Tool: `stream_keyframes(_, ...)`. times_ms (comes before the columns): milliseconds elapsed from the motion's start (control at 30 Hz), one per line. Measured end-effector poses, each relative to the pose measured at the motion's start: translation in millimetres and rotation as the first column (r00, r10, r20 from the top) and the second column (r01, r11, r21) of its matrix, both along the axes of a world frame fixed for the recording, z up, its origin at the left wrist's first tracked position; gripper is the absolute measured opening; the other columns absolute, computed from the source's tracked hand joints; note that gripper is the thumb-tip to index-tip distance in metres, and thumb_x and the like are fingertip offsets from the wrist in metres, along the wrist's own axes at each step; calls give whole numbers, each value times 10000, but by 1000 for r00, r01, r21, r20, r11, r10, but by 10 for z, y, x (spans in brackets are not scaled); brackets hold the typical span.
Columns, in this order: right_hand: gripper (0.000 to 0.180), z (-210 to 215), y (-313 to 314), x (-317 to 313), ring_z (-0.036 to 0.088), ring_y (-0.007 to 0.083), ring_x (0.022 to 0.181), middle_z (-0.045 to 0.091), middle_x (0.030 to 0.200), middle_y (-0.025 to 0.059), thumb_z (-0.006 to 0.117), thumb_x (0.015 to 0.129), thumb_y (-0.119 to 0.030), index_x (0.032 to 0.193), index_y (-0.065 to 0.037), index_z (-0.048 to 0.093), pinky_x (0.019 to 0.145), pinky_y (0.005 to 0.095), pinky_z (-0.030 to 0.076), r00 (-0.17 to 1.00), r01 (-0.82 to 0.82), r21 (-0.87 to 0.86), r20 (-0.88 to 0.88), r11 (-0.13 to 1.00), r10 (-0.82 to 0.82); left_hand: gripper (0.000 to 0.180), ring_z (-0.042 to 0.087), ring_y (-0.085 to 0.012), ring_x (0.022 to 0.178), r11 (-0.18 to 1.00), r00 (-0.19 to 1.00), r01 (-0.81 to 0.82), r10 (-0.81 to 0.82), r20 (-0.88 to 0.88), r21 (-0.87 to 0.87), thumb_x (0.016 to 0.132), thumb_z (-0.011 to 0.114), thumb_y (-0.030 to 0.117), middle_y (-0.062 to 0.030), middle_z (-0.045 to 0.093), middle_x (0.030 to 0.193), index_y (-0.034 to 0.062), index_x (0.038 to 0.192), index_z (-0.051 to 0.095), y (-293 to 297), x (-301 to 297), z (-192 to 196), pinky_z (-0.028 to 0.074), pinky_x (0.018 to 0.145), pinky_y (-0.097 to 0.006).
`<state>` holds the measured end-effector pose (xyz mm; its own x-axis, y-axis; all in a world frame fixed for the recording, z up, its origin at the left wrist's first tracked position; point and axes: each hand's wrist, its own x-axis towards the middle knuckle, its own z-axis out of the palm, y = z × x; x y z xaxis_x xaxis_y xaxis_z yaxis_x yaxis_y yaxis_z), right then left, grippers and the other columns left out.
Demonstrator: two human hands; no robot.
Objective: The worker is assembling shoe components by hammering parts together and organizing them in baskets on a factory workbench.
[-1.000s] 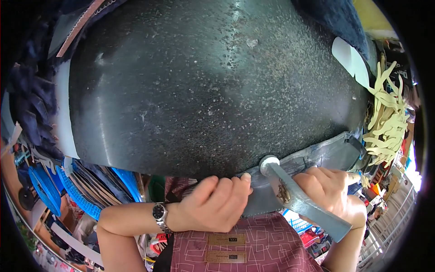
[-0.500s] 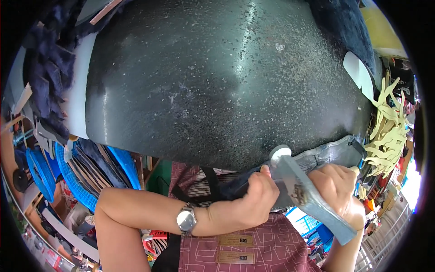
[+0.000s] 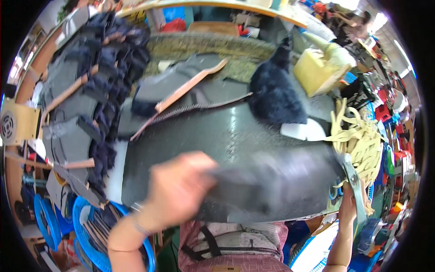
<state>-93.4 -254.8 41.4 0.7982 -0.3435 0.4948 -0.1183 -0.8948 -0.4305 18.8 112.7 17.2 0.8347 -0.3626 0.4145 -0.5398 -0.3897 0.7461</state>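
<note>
My left hand (image 3: pixel 179 188), blurred by motion, grips one end of a dark panel (image 3: pixel 276 181), perhaps leather, above the black work slab (image 3: pixel 181 149). The panel is smeared, and its far end reaches toward the slab's right side. At the slab's right edge, my right hand (image 3: pixel 348 201) is closed round a grey metal hammer (image 3: pixel 359 195), held beside the panel. Most of the hammer's handle is hidden. A white rounded template-like piece (image 3: pixel 303 130) rests at the slab's far right, next to a dark furry piece (image 3: pixel 276 95).
Stacked dark fur-backed panels (image 3: pixel 86 99) crowd the left. Pale strips (image 3: pixel 192 84) and a zipper-like edging (image 3: pixel 199 107) lie at the back. A bundle of yellow-green strips (image 3: pixel 358 140) hangs at the right, near a yellow container (image 3: pixel 312 70). A blue basket (image 3: pixel 81 213) stands at lower left.
My left hand has swung left and up over the slab, pulling the panel off the near edge. The hammer in my right hand has moved right. The view has tilted up.
</note>
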Motion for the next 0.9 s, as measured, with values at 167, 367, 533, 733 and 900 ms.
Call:
stream_keyframes(167,204,-738,-461,-163,614,338,804,616,850,136,645,744,-80,937,-34,595,645,416,473,988,-107,-413,-150,904,49,262,553,-102,868,987,918,-139,99,-383,-80,847,614,70,-8,608,966,10,1099,576,852,1632,450,459,820,-283)
stream_keyframes(367,321,-847,-11,17,540,318,880,547,920,109,666,725,-55,1035,-50,581,754,414,442,937,-139,-162,-342,977,77,318,588,-236,955,626,728,-633,283,625,454,760,660,38,-147,598,1106,-10,1069,605,766,1618,230,462,853,-337)
stream_keyframes(533,373,-282,7,22,522,329,989,565,1029,116,754,674,-167,986,-37,598,853,403,416,958,-286,-109,-32,952,284,132,578,-297,776,916,955,186,-83,285,-356,823,587,103,-157,607,931,-25,852,590,-147,197,721,477,652,-334)
stream_keyframes(733,303,410,606,-627,617,227,816,592,808,74,662,852,-263,931,-23,494,724,358,500,36,-865,40,999,500,-18,209,415,-181,931,683,774,548,-194,603,-483,875,679,191,23,461,1100,182,1081,643,-449,-825,1069,394,718,-358)
stream_keyframes(900,311,674,826,-417,492,150,1123,528,1166,-83,765,760,-94,1016,-248,676,889,418,394,165,-984,86,768,156,619,141,449,-168,665,583,914,402,-219,341,-706,796,736,47,28,499,1058,139,866,655,-351,-1144,1132,352,558,-325)
